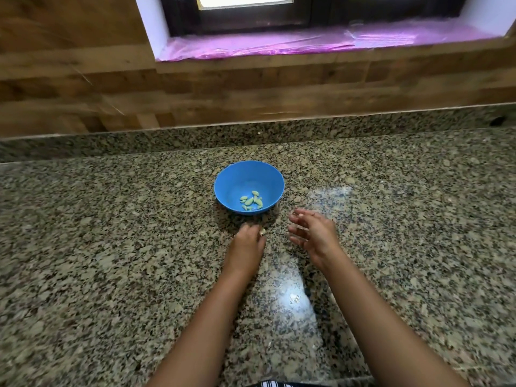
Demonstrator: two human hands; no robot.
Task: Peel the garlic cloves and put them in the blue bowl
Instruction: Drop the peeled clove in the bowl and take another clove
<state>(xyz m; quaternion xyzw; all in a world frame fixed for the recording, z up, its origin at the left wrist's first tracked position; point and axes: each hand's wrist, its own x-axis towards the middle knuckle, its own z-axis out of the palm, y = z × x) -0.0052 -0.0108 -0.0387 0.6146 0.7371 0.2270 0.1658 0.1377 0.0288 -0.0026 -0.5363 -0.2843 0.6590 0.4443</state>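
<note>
Pinching the next garlic clove (262, 232) on the granite counter (111, 247), my left hand (247, 241) curls round it; my right hand (312, 233) hovers, fingers spread. Peeled cloves (251, 201) sit in the blue bowl (245, 174) just ahead; skinning this one likely follows.

Speckled granite counter (111, 247), low granite upstand (391, 121) along back. Wood-plank wall (83, 79) above. Dark-framed window (321, 12) at top, white reveal (156, 26), pink plastic sheet (279, 43) covering sill. Bright glare patches (293, 298) on counter.

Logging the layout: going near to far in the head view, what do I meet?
Left hand gripping a garlic clove and right hand together, then blue bowl, granite upstand, wooden wall, pink-lined windowsill.
</note>
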